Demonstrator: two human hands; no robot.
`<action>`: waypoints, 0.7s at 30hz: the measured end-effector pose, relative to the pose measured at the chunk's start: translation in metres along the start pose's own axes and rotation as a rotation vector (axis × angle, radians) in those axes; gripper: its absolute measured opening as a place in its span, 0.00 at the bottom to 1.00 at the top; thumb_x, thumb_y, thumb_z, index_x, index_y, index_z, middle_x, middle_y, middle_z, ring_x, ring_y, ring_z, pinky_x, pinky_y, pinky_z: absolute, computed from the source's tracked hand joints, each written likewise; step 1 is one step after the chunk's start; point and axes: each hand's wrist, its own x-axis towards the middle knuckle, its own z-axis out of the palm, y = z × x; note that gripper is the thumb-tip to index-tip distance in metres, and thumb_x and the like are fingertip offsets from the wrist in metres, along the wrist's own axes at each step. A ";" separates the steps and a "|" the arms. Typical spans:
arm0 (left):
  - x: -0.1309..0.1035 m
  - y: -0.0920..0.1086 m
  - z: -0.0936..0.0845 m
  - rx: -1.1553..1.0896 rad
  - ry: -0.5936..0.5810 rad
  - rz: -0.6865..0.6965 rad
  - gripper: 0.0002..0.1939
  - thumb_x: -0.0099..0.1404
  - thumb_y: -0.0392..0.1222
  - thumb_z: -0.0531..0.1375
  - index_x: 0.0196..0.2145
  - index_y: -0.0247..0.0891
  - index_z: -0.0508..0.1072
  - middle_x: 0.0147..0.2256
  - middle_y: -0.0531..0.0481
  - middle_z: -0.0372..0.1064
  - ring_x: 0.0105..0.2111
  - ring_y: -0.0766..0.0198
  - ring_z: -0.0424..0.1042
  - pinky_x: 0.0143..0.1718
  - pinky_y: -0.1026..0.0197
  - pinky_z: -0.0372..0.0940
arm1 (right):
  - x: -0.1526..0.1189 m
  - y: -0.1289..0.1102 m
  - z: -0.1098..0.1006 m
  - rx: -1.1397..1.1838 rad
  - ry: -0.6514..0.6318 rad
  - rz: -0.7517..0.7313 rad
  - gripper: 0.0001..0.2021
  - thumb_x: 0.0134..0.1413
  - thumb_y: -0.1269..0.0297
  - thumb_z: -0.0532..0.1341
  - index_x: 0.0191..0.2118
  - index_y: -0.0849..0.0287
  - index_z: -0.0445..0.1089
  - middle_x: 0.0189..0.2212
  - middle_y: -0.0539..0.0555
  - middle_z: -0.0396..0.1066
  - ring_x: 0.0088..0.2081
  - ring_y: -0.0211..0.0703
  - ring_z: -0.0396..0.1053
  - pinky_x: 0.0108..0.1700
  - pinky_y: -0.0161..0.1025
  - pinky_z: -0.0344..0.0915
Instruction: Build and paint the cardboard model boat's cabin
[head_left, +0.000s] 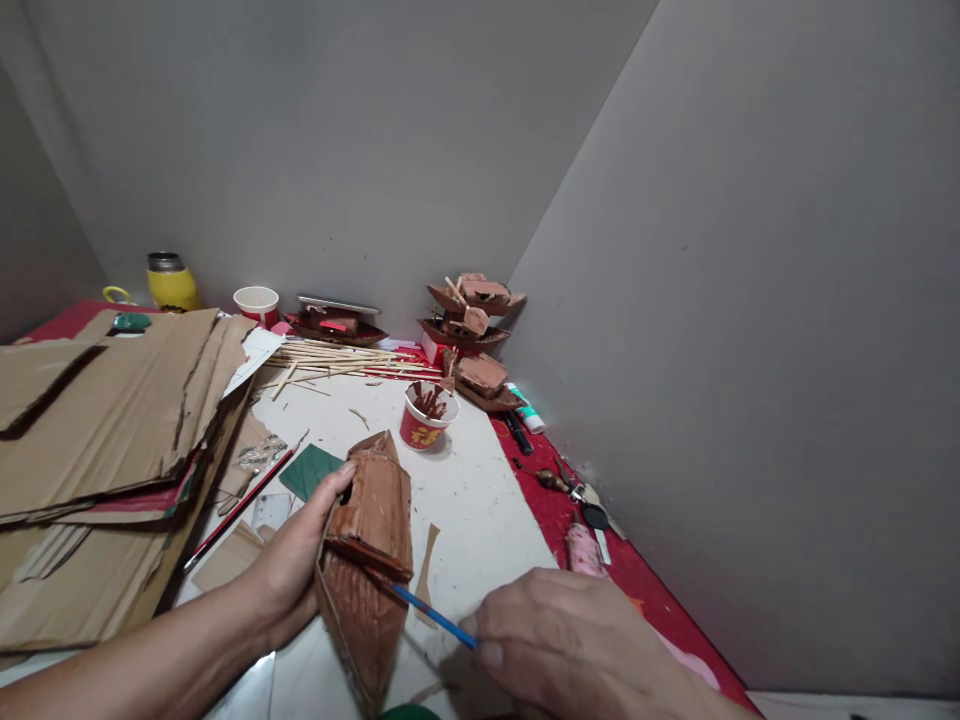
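My left hand (294, 570) is closed round the left side of a brown model boat (371, 510), its thumb on the edge of the cabin roof. The boat is tilted, with one pointed end towards me. In the fingers of my right hand (547, 630) is a thin blue-handled paintbrush (439, 617). Its tip reaches the deck just below the cabin, where the bristles are partly hidden. Beyond the boat stands a red and white paper cup (427, 420) with brown paint smeared inside.
Cardboard sheets (120, 420) are piled on the left. Several thin wooden sticks (345, 358) lie at the back. Other brown model boats (480, 375) are stacked near the wall corner. A red and black pencil (244, 500), a green piece (311, 470) and keys (592, 508) lie about.
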 end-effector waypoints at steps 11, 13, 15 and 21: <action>-0.004 -0.004 0.000 0.023 -0.028 0.057 0.25 0.63 0.52 0.59 0.53 0.36 0.70 0.31 0.47 0.79 0.26 0.56 0.77 0.30 0.58 0.68 | 0.004 -0.005 0.006 -0.081 -0.112 0.087 0.10 0.66 0.64 0.53 0.42 0.60 0.70 0.30 0.52 0.78 0.33 0.38 0.75 0.37 0.32 0.69; -0.004 -0.003 0.000 0.030 -0.018 0.033 0.26 0.62 0.53 0.59 0.53 0.35 0.70 0.31 0.46 0.79 0.26 0.55 0.77 0.30 0.57 0.68 | 0.000 -0.004 0.007 -0.069 -0.112 0.075 0.12 0.67 0.62 0.51 0.42 0.59 0.70 0.29 0.52 0.78 0.32 0.38 0.75 0.36 0.32 0.69; -0.004 -0.003 0.001 0.042 -0.008 0.009 0.27 0.62 0.55 0.58 0.53 0.33 0.70 0.30 0.45 0.79 0.26 0.54 0.77 0.30 0.57 0.68 | -0.001 -0.004 0.005 -0.063 -0.112 0.051 0.12 0.67 0.62 0.51 0.43 0.59 0.70 0.29 0.52 0.78 0.32 0.37 0.75 0.36 0.31 0.69; -0.004 -0.003 0.001 0.061 -0.014 -0.005 0.28 0.62 0.56 0.58 0.51 0.31 0.71 0.27 0.45 0.78 0.25 0.55 0.76 0.29 0.58 0.68 | 0.002 -0.003 0.011 -0.079 -0.067 0.050 0.12 0.68 0.64 0.49 0.45 0.59 0.69 0.32 0.52 0.78 0.35 0.36 0.75 0.36 0.31 0.69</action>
